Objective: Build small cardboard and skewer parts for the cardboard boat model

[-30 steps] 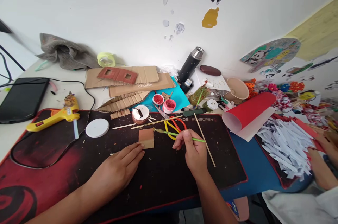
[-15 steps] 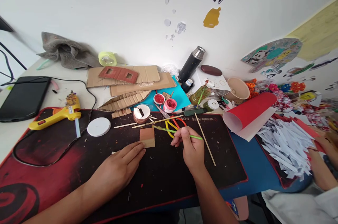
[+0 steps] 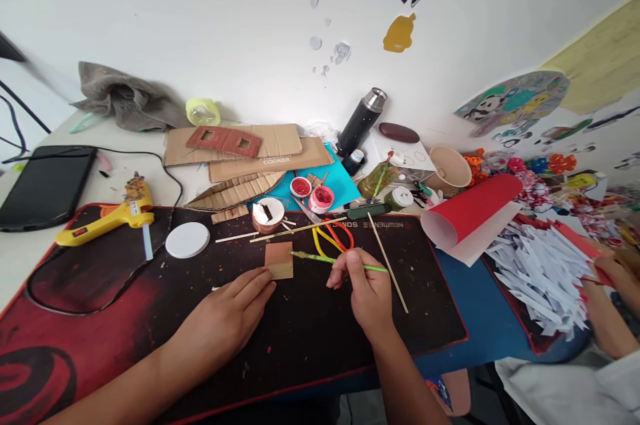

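A small cardboard square (image 3: 279,268) lies on the dark mat, its upper part painted reddish brown and its lower strip bare tan. My left hand (image 3: 227,311) holds the square's lower left corner with its fingertips, steadying it against the mat. Between the thumb and fingers of my right hand (image 3: 369,288) is a green-handled paintbrush (image 3: 320,257), its bristle tip at the square's upper right edge. Just above stand an open tub of brown paint (image 3: 268,215), an open jar of red paint (image 3: 321,199) and a red-coated lid (image 3: 301,187).
A yellow glue gun (image 3: 113,217) and a white lid (image 3: 187,240) lie left. Thin wooden sticks (image 3: 388,263) and scissors (image 3: 334,237) surround the brush. Cardboard pieces (image 3: 235,188) and a black flask (image 3: 363,121) stand behind. Another person's hands (image 3: 613,278) are by paper strips (image 3: 540,275) at right.
My right hand has shifted slightly right and down, moving the brush tip from above the cardboard square to its upper right edge. My left hand stays in place.
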